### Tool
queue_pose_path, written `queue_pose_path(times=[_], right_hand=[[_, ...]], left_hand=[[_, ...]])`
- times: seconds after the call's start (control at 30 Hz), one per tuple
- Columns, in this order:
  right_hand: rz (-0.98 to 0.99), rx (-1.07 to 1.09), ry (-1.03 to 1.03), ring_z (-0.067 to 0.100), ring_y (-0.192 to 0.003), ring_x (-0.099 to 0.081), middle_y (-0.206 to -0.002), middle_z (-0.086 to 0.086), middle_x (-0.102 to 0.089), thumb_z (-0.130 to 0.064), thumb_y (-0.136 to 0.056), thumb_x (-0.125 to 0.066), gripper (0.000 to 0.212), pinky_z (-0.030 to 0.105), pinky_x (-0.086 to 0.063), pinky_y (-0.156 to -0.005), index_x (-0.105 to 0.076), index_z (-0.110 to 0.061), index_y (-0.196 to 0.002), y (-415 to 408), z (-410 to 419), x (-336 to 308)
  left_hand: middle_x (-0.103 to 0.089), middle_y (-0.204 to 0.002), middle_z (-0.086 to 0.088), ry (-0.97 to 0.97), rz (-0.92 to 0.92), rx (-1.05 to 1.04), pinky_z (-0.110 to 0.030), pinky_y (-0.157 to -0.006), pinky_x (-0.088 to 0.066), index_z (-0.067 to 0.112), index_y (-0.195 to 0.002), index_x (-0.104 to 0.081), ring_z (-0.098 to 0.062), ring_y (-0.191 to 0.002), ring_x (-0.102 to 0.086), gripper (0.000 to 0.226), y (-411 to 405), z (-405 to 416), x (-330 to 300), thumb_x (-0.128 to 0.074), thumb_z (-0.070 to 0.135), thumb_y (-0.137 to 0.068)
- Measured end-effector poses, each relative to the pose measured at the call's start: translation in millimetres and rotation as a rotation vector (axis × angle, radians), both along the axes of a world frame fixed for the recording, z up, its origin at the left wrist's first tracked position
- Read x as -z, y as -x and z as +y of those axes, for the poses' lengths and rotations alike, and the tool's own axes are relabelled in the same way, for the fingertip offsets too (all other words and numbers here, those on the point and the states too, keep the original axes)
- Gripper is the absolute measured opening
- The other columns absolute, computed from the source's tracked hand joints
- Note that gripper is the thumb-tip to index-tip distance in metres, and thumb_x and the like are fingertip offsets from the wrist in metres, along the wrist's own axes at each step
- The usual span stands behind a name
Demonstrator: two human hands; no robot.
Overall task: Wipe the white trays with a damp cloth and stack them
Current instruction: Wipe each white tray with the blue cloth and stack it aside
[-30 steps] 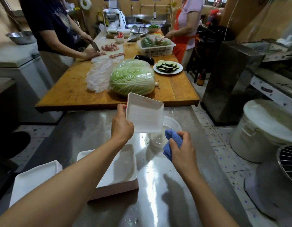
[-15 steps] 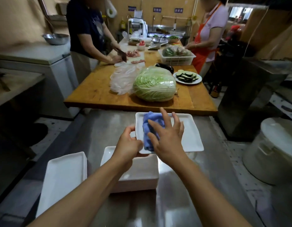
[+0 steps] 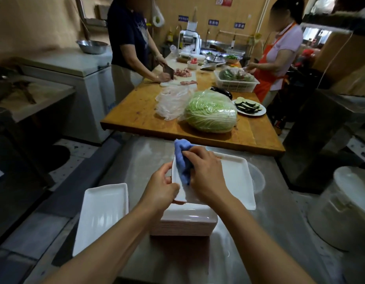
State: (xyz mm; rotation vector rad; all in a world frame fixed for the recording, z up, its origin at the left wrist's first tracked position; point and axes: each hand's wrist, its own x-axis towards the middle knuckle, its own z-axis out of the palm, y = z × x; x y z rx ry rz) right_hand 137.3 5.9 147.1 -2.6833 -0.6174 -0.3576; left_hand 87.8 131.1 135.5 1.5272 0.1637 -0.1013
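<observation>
While two hands (image 3: 160,188) (image 3: 206,173) wipe one tray (image 3: 235,179), another tray (image 3: 101,214) lies apart.

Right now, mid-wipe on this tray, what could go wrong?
The left hand grips the tray by one corner only, above the stack; pressure from the right hand with the cloth might tip it. A clear bowl sits just under its far edge and could get knocked.

Left hand (image 3: 160,189) grips white tray (image 3: 235,179); right hand (image 3: 206,173) presses blue cloth (image 3: 182,158)
</observation>
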Motion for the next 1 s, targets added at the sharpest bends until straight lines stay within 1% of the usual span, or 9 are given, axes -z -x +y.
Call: queue_pose_path(times=[0.07, 0.17, 0.33, 0.43, 0.63, 0.73, 0.83, 0.93, 1.0], right_hand=[[-0.057, 0.07, 0.096, 0.026, -0.114, -0.044, -0.131, 0.001, -0.048, -0.021, -0.084, -0.058, 0.044, 0.034, -0.031, -0.09, -0.054, -0.021, -0.128, -2, -5, 1], [-0.082, 0.217, 0.162, 0.026, -0.114, -0.042, -0.129, 0.002, -0.047, -0.022, -0.084, -0.055, 0.041, 0.035, -0.026, -0.084, -0.053, -0.022, -0.125, -3, -25, 4], [-0.024, 0.377, 0.287, 0.023, -0.122, -0.027, -0.132, 0.0, -0.039, -0.027, -0.085, -0.057, 0.04, 0.037, -0.024, -0.096, -0.046, -0.024, -0.123, -8, -66, 2], [-0.021, 0.37, 0.32, 0.022, -0.12, -0.029, -0.128, 0.0, -0.041, -0.026, -0.084, -0.058, 0.039, 0.036, -0.024, -0.098, -0.046, -0.022, -0.121, -4, -71, 1], [-0.043, 0.229, 0.304, 0.021, -0.118, -0.036, -0.12, 0.003, -0.049, -0.024, -0.086, -0.048, 0.029, 0.031, -0.02, -0.104, -0.052, -0.014, -0.114, 20, -77, 4], [0.011, 0.187, 0.243, 0.018, -0.105, -0.041, -0.111, 0.003, -0.051, -0.022, -0.088, -0.048, 0.024, 0.029, -0.024, -0.098, -0.053, -0.013, -0.11, 36, -76, 5], [0.131, 0.167, 0.13, 0.018, -0.092, -0.043, -0.095, 0.001, -0.053, -0.023, -0.082, -0.038, 0.019, 0.034, -0.031, -0.092, -0.054, -0.016, -0.09, 50, -67, 1], [0.109, 0.107, 0.162, 0.017, -0.088, -0.041, -0.091, -0.001, -0.046, -0.026, -0.075, -0.023, 0.026, 0.033, -0.031, -0.088, -0.046, -0.017, -0.085, 60, -46, -2], [0.147, 0.006, 0.024, 0.015, -0.082, -0.046, -0.086, 0.0, -0.051, -0.022, -0.074, -0.029, 0.024, 0.036, -0.038, -0.083, -0.049, -0.013, -0.082, 67, -27, -3]], left_hand=[[-0.07, -0.088, -0.017, 0.047, 0.013, -0.02, -0.045, -0.064, -0.058, 0.021, -0.123, -0.05, -0.028, -0.071, -0.069, 0.06, 3, 3, -1, -0.042, -0.02, -0.079], [-0.068, -0.101, -0.018, 0.082, 0.016, -0.04, -0.047, -0.069, -0.058, 0.021, -0.125, -0.046, -0.034, -0.089, -0.067, 0.057, 3, 9, -3, -0.045, -0.017, -0.083], [-0.068, -0.1, -0.009, 0.102, 0.008, -0.04, -0.032, -0.052, -0.055, 0.027, -0.125, -0.046, -0.03, -0.09, -0.067, 0.057, -1, 28, -8, -0.048, -0.014, -0.085], [-0.064, -0.106, -0.006, 0.13, 0.026, -0.025, -0.032, -0.053, -0.055, 0.026, -0.127, -0.047, -0.031, -0.095, -0.064, 0.056, 0, 33, -7, -0.049, -0.012, -0.085], [-0.061, -0.112, -0.012, 0.271, 0.082, -0.059, -0.034, -0.052, -0.055, 0.02, -0.124, -0.05, -0.034, -0.096, -0.062, 0.053, -1, 37, -2, -0.046, -0.015, -0.084], [-0.06, -0.113, -0.013, 0.277, 0.092, -0.093, -0.035, -0.052, -0.055, 0.018, -0.129, -0.049, -0.034, -0.094, -0.062, 0.055, -5, 40, 0, -0.045, -0.014, -0.085], [-0.062, -0.106, -0.012, 0.296, 0.093, -0.126, -0.033, -0.05, -0.055, 0.017, -0.129, -0.05, -0.031, -0.087, -0.063, 0.056, -4, 41, 2, -0.044, -0.015, -0.084], [-0.061, -0.11, -0.011, 0.295, 0.083, -0.131, -0.034, -0.051, -0.056, 0.02, -0.13, -0.048, -0.032, -0.094, -0.062, 0.054, -2, 39, 4, -0.045, -0.012, -0.086], [-0.059, -0.116, -0.013, 0.268, 0.067, -0.124, -0.038, -0.057, -0.057, 0.021, -0.131, -0.047, -0.033, -0.098, -0.061, 0.052, 0, 37, 5, -0.047, -0.009, -0.088]])
